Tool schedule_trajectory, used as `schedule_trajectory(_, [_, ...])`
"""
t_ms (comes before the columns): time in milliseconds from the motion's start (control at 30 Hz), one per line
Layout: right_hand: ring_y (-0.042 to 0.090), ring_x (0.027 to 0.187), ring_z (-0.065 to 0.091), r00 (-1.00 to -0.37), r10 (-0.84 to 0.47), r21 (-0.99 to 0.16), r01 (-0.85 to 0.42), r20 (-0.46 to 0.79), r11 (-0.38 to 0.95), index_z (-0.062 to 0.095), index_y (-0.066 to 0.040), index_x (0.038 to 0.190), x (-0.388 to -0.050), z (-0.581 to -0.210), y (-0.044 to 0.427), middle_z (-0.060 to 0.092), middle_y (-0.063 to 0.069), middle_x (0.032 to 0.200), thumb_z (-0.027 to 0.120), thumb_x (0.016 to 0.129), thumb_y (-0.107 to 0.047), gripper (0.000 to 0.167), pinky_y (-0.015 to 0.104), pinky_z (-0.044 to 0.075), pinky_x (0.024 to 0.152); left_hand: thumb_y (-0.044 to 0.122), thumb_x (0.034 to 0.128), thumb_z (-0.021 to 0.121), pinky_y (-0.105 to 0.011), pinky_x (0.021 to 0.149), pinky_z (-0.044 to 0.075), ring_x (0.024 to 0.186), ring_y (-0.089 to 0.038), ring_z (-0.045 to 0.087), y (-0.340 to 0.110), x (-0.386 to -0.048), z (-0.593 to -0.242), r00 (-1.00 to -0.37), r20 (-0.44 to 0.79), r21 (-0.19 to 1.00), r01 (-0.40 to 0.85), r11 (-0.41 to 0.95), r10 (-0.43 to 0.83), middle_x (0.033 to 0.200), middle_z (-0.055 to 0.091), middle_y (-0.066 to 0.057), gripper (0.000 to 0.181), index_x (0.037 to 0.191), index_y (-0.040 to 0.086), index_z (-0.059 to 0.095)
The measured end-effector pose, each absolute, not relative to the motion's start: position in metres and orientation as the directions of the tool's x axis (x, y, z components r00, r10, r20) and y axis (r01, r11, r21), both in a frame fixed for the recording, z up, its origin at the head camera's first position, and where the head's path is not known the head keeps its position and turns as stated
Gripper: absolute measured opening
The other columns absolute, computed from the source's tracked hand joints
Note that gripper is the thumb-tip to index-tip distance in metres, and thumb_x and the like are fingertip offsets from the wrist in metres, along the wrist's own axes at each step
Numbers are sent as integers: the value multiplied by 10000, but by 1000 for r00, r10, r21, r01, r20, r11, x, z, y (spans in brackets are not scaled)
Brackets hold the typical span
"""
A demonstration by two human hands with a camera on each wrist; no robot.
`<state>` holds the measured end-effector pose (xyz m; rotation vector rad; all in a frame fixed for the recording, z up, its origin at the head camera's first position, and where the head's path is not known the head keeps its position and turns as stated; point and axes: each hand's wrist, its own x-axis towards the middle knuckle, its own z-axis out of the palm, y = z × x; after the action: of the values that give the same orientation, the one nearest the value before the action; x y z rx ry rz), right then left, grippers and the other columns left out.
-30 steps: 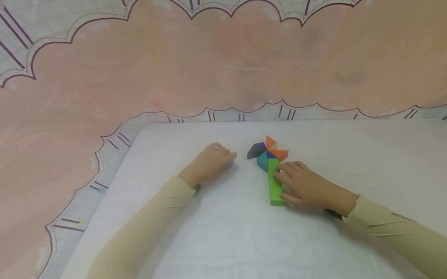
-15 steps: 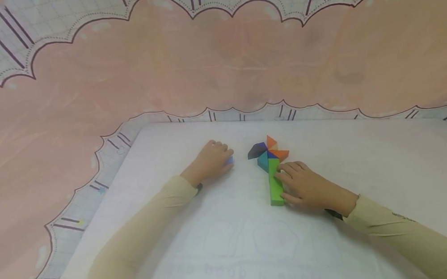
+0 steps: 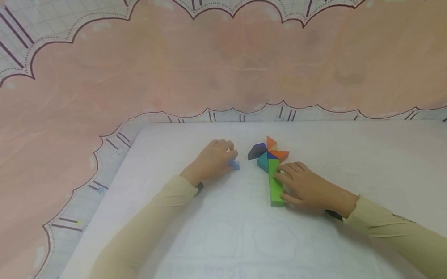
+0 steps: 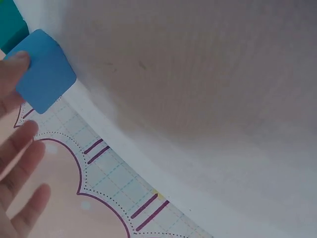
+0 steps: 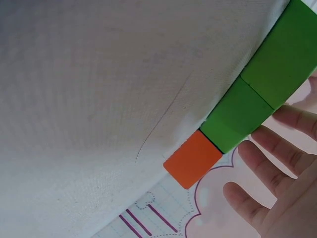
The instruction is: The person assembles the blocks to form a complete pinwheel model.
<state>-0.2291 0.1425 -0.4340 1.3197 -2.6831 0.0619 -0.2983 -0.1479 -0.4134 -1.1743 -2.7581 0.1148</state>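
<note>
My left hand (image 3: 211, 159) pinches a small blue block (image 3: 234, 166) just left of the coloured pieces. In the left wrist view the thumb lies on that block's face, and the other fingers spread apart below it. My right hand (image 3: 308, 187) rests its fingertips against the right side of two green blocks (image 3: 276, 193) laid end to end. Above them a pinwheel of pieces fans out: orange triangles (image 3: 271, 143), a dark purple piece (image 3: 257, 150) and a teal piece (image 3: 263, 161). The right wrist view shows the green blocks' side face and an orange block (image 5: 193, 158) beyond.
A white tabletop (image 3: 200, 231) with faint printing lies under everything. Around its far and left edges runs a pink cloth (image 3: 216, 68) patterned with scalloped lines. A green block (image 4: 14, 27) shows behind the blue one in the left wrist view.
My left hand has shifted its fingers over the blue block and moved it slightly right, so more of it shows. The right hand and the pinwheel have stayed put.
</note>
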Motion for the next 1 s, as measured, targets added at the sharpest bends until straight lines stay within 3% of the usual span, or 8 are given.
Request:
schedule_trajectory(133, [301,1190,477,-605,-783,29,-788,147,615,525,-53,1223,-229,-434,142,526,135,1260,575,884,-378,472,497,385,1021,185,847,684,-368,992,430,1041,-207,555,-149,-298,-410,-641,112,-107,752,650,760,1132,599,-37,158,1004,203,679])
schedule_trajectory(233, [303,1192,481,-607,-781,23,-787,147,616,527,-51,1225,-229,-433,142,530,137,1262,579,882,-377,477,498,385,1022,175,828,705,-378,1009,423,1068,-218,558,-151,-297,-409,-629,136,-86,762,642,765,1146,598,-51,196,1022,188,676])
schedule_trajectory(467, [295,1196,482,-615,-777,7,-784,136,621,525,-60,1240,-229,-433,142,531,131,1272,576,887,-380,479,492,382,1027,590,800,618,-390,956,424,1051,-243,517,-148,-295,-412,-754,125,-217,613,760,644,1142,567,-93,591,1078,68,622])
schedule_trajectory(667, [288,1193,482,-617,-776,9,-782,130,623,521,-65,1246,-228,-434,144,523,124,1274,560,895,-390,480,487,384,1028,522,850,590,-392,976,415,1054,-231,503,-139,-296,-415,-801,50,-180,580,795,596,1147,562,-82,504,1100,88,642])
schedule_trajectory(1000, [290,1218,474,-623,-773,-3,-779,115,627,509,-70,1277,-227,-430,143,519,128,1297,543,904,-391,493,487,367,1044,332,869,646,-361,982,411,1031,-206,521,-133,-295,-411,-685,95,-95,716,692,722,1117,583,-50,285,1075,137,662])
